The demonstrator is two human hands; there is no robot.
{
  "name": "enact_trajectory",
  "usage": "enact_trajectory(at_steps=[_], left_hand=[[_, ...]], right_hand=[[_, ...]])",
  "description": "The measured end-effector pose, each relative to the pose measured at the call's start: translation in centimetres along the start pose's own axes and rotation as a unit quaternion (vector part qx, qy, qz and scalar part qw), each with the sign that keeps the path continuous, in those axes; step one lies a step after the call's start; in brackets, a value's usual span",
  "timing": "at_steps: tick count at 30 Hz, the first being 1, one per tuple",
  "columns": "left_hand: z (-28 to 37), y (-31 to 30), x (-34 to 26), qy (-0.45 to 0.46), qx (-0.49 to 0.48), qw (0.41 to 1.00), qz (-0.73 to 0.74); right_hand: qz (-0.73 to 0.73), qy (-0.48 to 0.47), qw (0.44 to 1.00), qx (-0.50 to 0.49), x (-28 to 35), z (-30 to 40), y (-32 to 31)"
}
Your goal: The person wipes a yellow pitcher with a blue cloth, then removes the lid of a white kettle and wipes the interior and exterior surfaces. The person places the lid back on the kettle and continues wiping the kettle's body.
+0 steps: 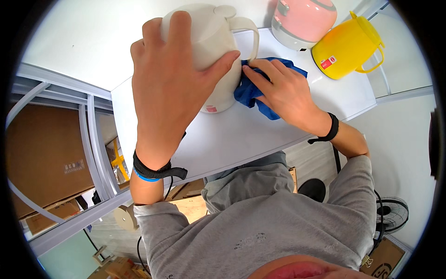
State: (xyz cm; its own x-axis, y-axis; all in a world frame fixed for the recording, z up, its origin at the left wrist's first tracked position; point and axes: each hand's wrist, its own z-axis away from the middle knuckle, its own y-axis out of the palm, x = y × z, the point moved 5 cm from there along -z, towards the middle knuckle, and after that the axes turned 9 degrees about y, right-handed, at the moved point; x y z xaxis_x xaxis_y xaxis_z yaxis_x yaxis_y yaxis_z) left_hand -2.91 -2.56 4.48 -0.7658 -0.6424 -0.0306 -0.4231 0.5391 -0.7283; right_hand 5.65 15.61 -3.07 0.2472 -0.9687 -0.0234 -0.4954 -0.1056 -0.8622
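Note:
A white vacuum jug (224,82) with a handle and a lid stands upright on a white table (216,143). My left hand (169,73) grips the jug's upper body from the left, its thumb across the front and its fingers by the lid. My right hand (285,90) holds a crumpled blue cloth (266,111) against the jug's right side, just under the handle. Part of the cloth is hidden beneath my fingers.
A pink and white lidded appliance (303,21) and a yellow jug (343,47) stand at the table's back right. White panels bound the table. Beyond a metal frame (91,139) at the left is a large cardboard box (48,153). A fan (392,214) is low at the right.

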Motion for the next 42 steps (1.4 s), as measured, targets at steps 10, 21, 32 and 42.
enact_trajectory(at_steps=[10,21,32,42], left_hand=[[-0.2,0.1,-0.2,0.024,-0.012,1.000,-0.009],[0.0,0.1,-0.1,0.019,-0.027,0.999,-0.001],[0.0,0.1,0.0,0.017,-0.033,0.999,-0.001],[-0.1,0.1,-0.4,0.016,-0.034,0.999,0.001]], right_hand=[[0.104,-0.026,0.994,-0.009,-0.3,-0.7,0.3],[0.084,-0.044,0.982,-0.162,-1.8,-3.4,-5.5],[-0.251,0.067,0.966,0.008,-6.4,-3.6,-2.0],[-0.355,0.027,0.933,-0.063,-12.6,-6.9,-0.9]])
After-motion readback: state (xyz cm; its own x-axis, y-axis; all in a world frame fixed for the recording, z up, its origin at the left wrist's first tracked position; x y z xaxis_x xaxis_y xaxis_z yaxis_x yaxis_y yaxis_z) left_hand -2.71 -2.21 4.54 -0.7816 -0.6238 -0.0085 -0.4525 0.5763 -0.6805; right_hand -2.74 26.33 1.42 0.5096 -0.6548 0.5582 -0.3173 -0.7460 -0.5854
